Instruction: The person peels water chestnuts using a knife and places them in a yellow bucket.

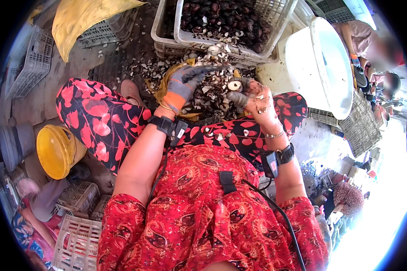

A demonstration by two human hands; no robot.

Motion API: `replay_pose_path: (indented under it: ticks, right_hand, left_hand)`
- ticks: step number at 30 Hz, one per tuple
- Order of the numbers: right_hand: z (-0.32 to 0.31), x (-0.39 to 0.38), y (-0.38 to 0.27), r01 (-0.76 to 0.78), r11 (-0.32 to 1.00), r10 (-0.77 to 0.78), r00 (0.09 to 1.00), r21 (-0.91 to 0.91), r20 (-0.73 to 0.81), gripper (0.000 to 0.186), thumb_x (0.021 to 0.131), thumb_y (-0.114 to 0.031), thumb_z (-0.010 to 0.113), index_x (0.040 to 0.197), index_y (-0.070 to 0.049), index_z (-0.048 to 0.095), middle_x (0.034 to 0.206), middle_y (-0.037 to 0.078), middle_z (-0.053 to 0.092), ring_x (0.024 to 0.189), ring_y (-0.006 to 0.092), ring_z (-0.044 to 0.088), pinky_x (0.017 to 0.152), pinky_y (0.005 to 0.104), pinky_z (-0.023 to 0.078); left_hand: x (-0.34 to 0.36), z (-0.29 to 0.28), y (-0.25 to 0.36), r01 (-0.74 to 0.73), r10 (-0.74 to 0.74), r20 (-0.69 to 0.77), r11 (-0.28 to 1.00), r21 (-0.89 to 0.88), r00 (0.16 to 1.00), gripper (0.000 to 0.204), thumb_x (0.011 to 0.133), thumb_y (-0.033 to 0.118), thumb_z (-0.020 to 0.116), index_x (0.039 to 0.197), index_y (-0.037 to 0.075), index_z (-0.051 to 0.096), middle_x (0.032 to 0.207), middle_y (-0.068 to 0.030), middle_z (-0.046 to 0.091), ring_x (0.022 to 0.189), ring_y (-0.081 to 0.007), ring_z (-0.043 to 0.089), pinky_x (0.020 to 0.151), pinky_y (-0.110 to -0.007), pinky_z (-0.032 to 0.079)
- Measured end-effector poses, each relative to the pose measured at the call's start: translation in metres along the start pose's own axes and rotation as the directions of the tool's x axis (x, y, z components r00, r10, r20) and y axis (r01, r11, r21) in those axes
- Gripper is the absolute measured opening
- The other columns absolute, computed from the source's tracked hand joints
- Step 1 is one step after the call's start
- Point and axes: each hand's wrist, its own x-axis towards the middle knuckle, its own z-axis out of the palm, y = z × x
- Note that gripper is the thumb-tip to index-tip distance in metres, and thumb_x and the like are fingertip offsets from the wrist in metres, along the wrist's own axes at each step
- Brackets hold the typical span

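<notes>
My left hand (185, 83), in a grey and orange glove, is closed over the pile in front of my lap. A thin dark tool, like a knife blade, seems to stick out from its fingers to the right; its handle is hidden. My right hand (257, 100) wears grey covers on its thumb and a finger, with peel bits stuck to the skin. Its fingertips pinch a partly peeled water chestnut (234, 85), white with a dark spot. Beneath both hands lies a heap of dark and white peelings (212, 97). Peeled white pieces (214, 50) rest beyond them.
A pale plastic crate (276, 43) of dark unpeeled water chestnuts stands ahead. To its right is a large white basin (332, 67). Yellow cloth (83, 22) covers a crate at far left; a yellow bucket (59, 151) lies left. Other people sit at both sides.
</notes>
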Motion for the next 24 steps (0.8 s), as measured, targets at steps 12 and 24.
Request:
replay_pose_path:
  ticks: [12, 24]
  right_hand:
    - [0.019, 0.005, 0.025, 0.005, 0.999, -0.01, 0.994, -0.042, -0.107, 0.035, 0.069, -0.013, 0.076, 0.099, -0.001, 0.061, 0.086, 0.008, 0.066, 0.079, 0.0112, 0.06, 0.071, 0.0263, 0.048]
    - [0.037, 0.005, 0.037, -0.139, 0.98, 0.158, 0.978, 0.143, -0.135, 0.031, 0.079, -0.014, 0.07, 0.104, 0.003, 0.061, 0.098, 0.005, 0.066, 0.085, 0.0082, 0.059, 0.078, 0.0231, 0.047]
  left_hand:
    - [0.001, 0.021, 0.032, 0.005, -0.009, -0.032, 0.99, -0.142, 0.999, 0.028, 0.084, 0.008, 0.063, 0.112, 0.003, 0.062, 0.102, -0.0037, 0.064, 0.088, -0.0101, 0.058, 0.081, -0.022, 0.045]
    - [-0.007, 0.014, 0.022, 0.46, -0.46, 0.183, 0.61, -0.645, 0.869, 0.029, 0.083, 0.01, 0.065, 0.111, 0.004, 0.062, 0.096, -0.003, 0.066, 0.079, -0.0096, 0.061, 0.07, -0.021, 0.05]
